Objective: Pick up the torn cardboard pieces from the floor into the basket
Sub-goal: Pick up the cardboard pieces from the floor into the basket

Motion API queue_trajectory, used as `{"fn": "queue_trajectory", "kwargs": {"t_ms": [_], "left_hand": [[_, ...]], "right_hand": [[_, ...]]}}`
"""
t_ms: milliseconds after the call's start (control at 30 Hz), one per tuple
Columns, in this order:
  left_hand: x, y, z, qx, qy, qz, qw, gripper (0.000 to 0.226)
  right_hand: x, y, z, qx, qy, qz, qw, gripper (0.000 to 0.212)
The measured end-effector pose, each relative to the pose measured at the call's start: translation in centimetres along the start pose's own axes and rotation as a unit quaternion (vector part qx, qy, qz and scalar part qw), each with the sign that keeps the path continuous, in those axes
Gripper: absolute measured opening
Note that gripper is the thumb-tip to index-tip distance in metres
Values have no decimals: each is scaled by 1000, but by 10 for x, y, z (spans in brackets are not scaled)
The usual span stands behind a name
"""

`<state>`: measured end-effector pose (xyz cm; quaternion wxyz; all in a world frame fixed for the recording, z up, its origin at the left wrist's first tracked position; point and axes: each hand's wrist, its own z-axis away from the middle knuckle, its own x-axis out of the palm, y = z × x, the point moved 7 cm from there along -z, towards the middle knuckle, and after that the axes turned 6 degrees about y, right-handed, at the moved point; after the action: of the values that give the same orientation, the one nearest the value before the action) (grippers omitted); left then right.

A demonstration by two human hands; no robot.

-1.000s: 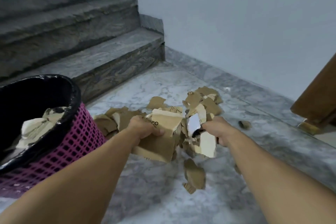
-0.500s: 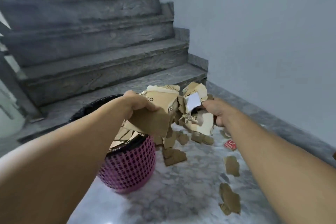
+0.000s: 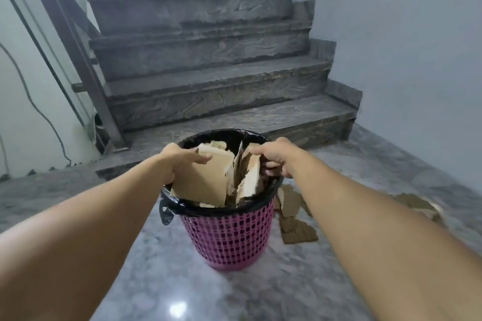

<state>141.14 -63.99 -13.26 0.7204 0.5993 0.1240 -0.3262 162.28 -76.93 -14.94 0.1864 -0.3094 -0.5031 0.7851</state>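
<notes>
— Both hands have come over the basket (image 3: 229,240) since the earlier frame, when they held the cardboard out in the air beside it; the bundle now sits down inside the rim.

— Where does the left hand (image 3: 180,161) stand?

— Over the near-left side of the opening, its fingers and thumb pinched on the large brown cardboard sheet (image 3: 202,182), which leans tilted with its lower edge against the black liner (image 3: 227,135).

— And the right hand (image 3: 276,157)?

— At the right side of the rim, fingers curled down around the pale torn cardboard pieces (image 3: 249,180), which stand nearly upright beside the brown sheet. The two bundles touch in the middle of the opening.

— Is the basket full?

— Cardboard reaches the rim; how deep the heap goes cannot be told. The basket is pink lattice plastic, and the liner is folded over its edge, with a knot hanging at the left.

— Anything left on the ground?

— Yes. Loose scraps (image 3: 294,219) lie on the grey marble floor (image 3: 161,276) just right of the basket, partly hidden behind the right forearm. More brown pieces (image 3: 417,203) lie further right, well apart from the basket.

— What is behind?

— Dark stone stairs (image 3: 208,81) rise straight behind the basket, a railing post (image 3: 78,55) stands on the left and a plain wall (image 3: 417,60) on the right.
</notes>
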Motion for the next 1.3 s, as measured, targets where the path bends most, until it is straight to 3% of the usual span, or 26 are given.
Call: {"fn": "queue_trajectory", "kwargs": {"t_ms": [100,233,400,533,600,700,767,833,933,1000,1133,1233,1300], "left_hand": [[5,-22,-5,67,34,-79,994,62],[5,-41,-4,182,136,-275,934,78],[12,-75,-15,164,137,-298,930,77],[-5,-82,-14,127,215,-273,929,67],[-21,-84,-9,99,282,-270,915,63],[-24,-95,-5,59,291,-224,928,65],[-16,-100,-4,57,274,-210,937,80],[-8,-104,-2,58,263,-224,937,94],[3,-103,6,69,267,-259,926,94],[14,-91,15,130,274,-290,908,91],[61,-44,39,348,226,-310,855,70],[112,-14,65,498,160,-306,796,57],[148,-3,76,551,111,-314,765,49]], "right_hand": [[-4,10,-7,-48,80,96,991,27],[-21,17,-2,-124,199,236,943,33],[-6,47,-14,-113,128,264,949,40],[9,52,-7,-147,-20,253,956,100],[18,52,1,-156,-73,252,952,115],[31,53,4,-163,-66,249,952,120],[46,52,5,-168,-61,252,951,120],[61,49,4,-170,-49,265,948,116],[69,47,8,-170,-24,268,948,110],[63,50,9,-174,-14,259,950,106],[13,77,10,-126,15,254,959,94],[-42,118,8,-50,20,262,963,77],[-78,150,9,-7,20,272,962,55]]}}
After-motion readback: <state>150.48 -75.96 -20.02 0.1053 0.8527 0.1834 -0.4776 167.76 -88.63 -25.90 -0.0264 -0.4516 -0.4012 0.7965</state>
